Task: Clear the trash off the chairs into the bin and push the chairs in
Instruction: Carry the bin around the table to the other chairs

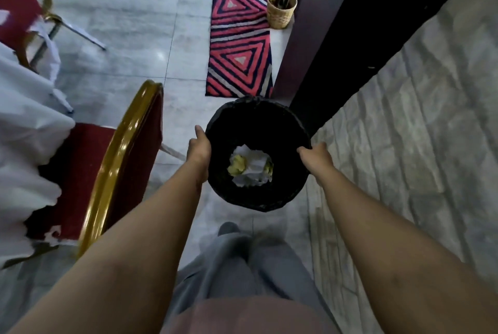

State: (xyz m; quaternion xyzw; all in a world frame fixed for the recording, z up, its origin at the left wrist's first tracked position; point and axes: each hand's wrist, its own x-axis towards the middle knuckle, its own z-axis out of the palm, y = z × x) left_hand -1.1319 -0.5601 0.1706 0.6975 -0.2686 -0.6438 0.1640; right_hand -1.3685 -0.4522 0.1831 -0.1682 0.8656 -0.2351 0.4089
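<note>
A round bin [283,123] lined with a black bag sits in the middle of the view, above the grey tiled floor. Crumpled white and yellowish paper trash [252,166] lies at its bottom. My left hand [199,149] grips the bin's left rim and my right hand [316,156] grips its right rim. A red chair with a gold frame [121,156] stands at my left, its seat partly under a white tablecloth [29,123]. A second red chair [16,18] stands at the far left, with something white on its seat.
A red, black and grey patterned rug [239,37] lies ahead of the bin. A woven pot with a plant [281,12] stands beside it. A dark pillar [350,37] and a grey stone wall [417,118] close off the right side.
</note>
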